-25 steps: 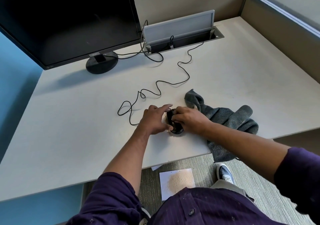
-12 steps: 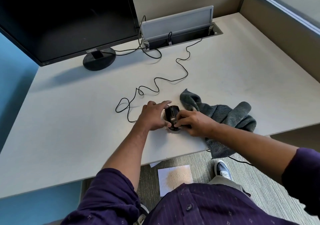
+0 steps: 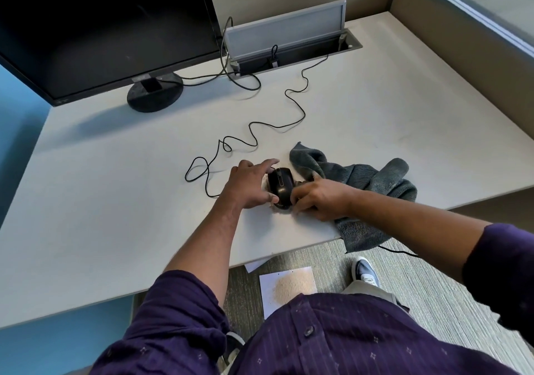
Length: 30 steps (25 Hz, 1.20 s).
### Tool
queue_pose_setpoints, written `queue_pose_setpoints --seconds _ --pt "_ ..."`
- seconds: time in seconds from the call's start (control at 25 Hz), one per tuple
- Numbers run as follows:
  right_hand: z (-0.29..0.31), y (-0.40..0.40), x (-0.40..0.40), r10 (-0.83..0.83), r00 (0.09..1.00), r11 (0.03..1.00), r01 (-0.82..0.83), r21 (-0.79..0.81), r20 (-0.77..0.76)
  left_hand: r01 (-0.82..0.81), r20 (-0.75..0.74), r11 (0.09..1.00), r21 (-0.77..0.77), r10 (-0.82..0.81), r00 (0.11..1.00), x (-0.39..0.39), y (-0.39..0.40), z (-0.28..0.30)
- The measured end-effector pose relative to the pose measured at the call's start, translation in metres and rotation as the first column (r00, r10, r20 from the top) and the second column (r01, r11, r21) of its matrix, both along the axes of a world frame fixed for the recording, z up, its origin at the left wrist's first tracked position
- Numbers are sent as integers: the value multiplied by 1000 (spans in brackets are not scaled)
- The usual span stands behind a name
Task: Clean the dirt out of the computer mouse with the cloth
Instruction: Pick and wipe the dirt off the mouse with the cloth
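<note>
Steadying the black computer mouse (image 3: 281, 185) near the desk's (image 3: 115, 201) front edge, the left hand (image 3: 248, 185) rests against its side, fingers extended and loose, while the right hand (image 3: 319, 199) pinches its other flank with curled fingers. Sandy dirt (image 3: 267, 184) rings the mouse. Better, I judge, to keep the left hand bracing and take up the grey cloth (image 3: 372, 184), lying untouched under the right forearm. Its looped cable (image 3: 251, 134) could snag; monitor (image 3: 101, 27) stands well apart.
</note>
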State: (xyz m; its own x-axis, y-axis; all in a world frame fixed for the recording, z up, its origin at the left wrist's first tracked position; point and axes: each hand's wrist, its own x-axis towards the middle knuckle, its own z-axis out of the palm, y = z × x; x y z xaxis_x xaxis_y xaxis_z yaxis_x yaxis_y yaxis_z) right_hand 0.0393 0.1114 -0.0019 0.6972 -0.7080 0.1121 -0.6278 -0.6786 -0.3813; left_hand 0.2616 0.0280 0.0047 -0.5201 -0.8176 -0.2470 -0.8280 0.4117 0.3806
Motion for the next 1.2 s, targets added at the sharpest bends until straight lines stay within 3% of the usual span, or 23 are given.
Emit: queue_pose_setpoints --seconds 0.12,0.28,0.4,0.64,0.76,0.92,1.2 --pt "3 -3 7 -185 969 983 180 47 165 -35 -19 999 17 35 999 2 2 0" --pt "2 -14 11 -357 915 934 343 102 189 -51 -18 999 12 51 999 0 6 3" --pt "4 -33 15 -508 854 859 492 142 109 -55 -21 998 9 55 998 0 6 3" --pt "13 -48 8 -400 917 900 394 184 -8 -42 -1 999 -1 42 999 -2 6 4" --pt "12 -61 16 -482 875 865 484 135 -50 -37 13 999 -9 37 999 -2 6 5" --pt "16 -74 11 -608 791 789 592 167 68 -57 12 998 4 57 998 -2 7 5" --pt "7 -60 2 -389 921 912 384 142 11 -42 43 999 12 41 998 -4 4 6"
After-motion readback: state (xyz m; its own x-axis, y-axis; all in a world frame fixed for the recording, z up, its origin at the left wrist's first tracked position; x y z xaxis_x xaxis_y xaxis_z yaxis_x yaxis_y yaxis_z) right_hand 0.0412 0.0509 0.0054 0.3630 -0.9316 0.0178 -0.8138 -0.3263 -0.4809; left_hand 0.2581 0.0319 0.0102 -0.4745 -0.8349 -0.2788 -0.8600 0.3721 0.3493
